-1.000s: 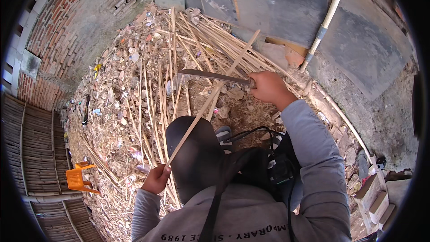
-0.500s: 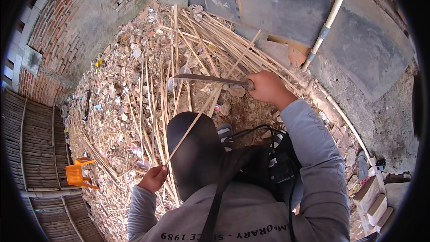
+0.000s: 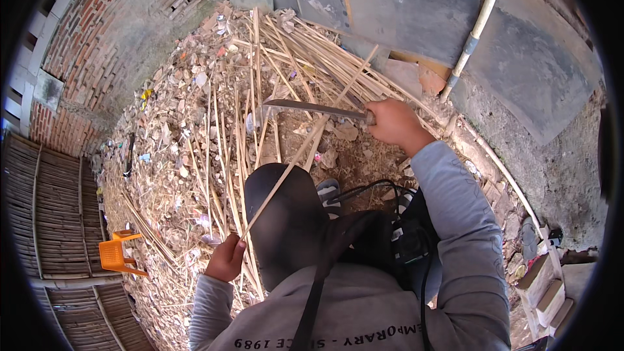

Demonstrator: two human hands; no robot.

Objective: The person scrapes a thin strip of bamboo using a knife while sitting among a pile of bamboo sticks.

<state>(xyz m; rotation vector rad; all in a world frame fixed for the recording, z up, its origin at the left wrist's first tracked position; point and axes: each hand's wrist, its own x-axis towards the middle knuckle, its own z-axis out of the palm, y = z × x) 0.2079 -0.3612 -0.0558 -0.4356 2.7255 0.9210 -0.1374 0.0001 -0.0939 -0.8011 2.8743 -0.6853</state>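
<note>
My right hand (image 3: 394, 123) is closed around the handle of a machete (image 3: 312, 108), its long dark blade pointing left. In my closed left hand (image 3: 225, 259) is the near end of a pale bamboo strip (image 3: 279, 186). The strip slants up and away to the right, passing in front of a dark rounded shape (image 3: 283, 221). Blade and strip cross in the picture near the middle; whether they touch I cannot tell. More bamboo strips (image 3: 325, 55) lie in a loose bundle beyond the blade, and several others (image 3: 224, 149) are spread over the ground left of it.
Rubble and dry litter (image 3: 175, 175) cover the ground. An orange plastic chair (image 3: 117, 253) stands at the left by a slatted bamboo wall (image 3: 58, 201). Behind are a brick wall (image 3: 110, 32) and grey panels (image 3: 416, 13) with a white pipe (image 3: 478, 29). Wooden blocks (image 3: 549, 302) sit lower right.
My right hand and the machete have shifted slightly to the right. The left hand has also moved a little right, still gripping the bamboo strip. The whole view has shifted slightly.
</note>
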